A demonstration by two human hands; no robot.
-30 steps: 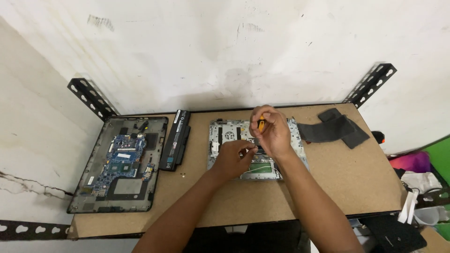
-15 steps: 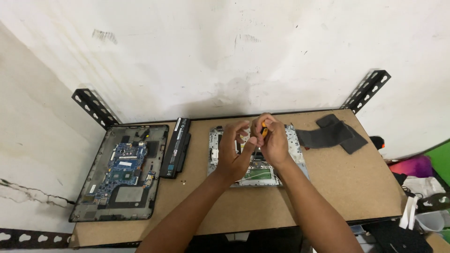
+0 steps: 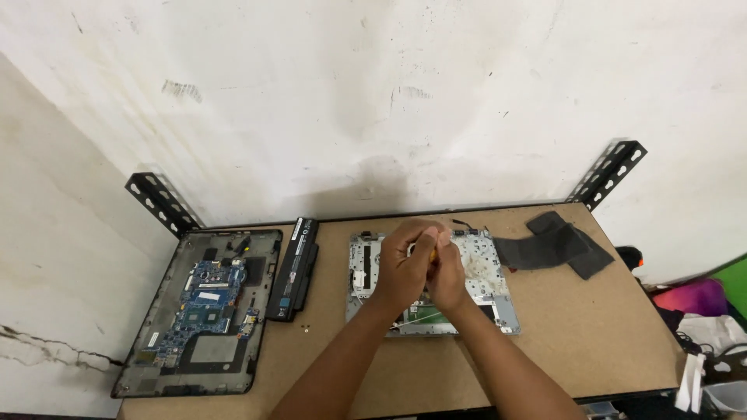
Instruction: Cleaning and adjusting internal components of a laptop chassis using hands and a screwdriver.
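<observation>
Right, your left hand (image 3: 405,268) & right hand (image 3: 449,274) are pressed together, pinching an orange-handled screwdriver (image 3: 432,250) over the silver laptop panel (image 3: 486,272), mid brown bench (image 3: 591,334), against a stained white wall (image 3: 389,101).

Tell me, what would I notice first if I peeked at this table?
Two hands, the left hand and right hand, pressed together over a silvery laptop panel in the middle of the table, with a bit of orange tool between them. Far left lies an opened laptop base showing its blue circuit board, a black battery beside it.
</observation>
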